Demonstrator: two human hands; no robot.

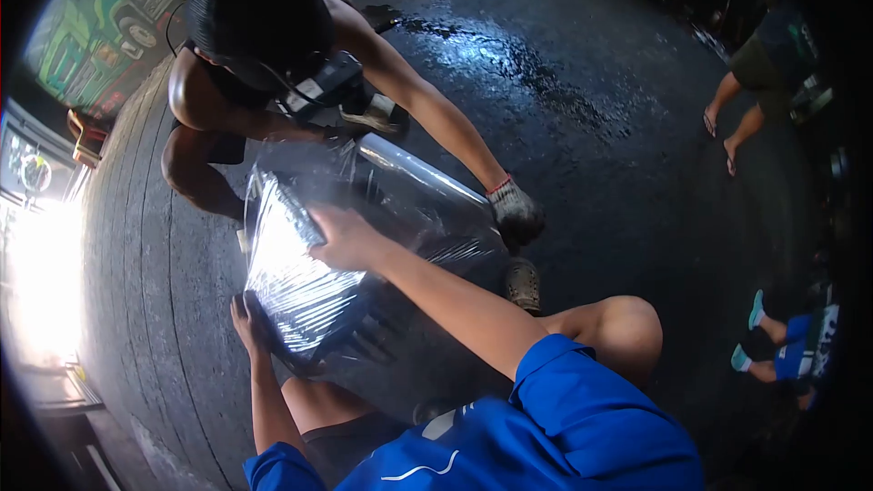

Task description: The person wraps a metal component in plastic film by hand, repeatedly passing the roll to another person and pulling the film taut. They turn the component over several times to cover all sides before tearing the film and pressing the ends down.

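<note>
Down on the wet, dark floor (582,100) we crouch over a wrapped bundle (382,309), dark under layers of shiny clear film. It sits between our knees and a co-worker (264,45) crouched opposite. Our right hand (341,236) lies flat on its top face, fingers together and pressed onto the film, not closed around anything. Our left hand (247,316) rests against the bundle's lower left edge, fingers stretched upward along it; whether they hook into the film we cannot tell. On the far side a roll of film (414,168) lies against the bundle, and the co-worker's gloved hand (516,211) sits at its right end. Another person's legs (738,123) stand well apart, at the right.
</note>
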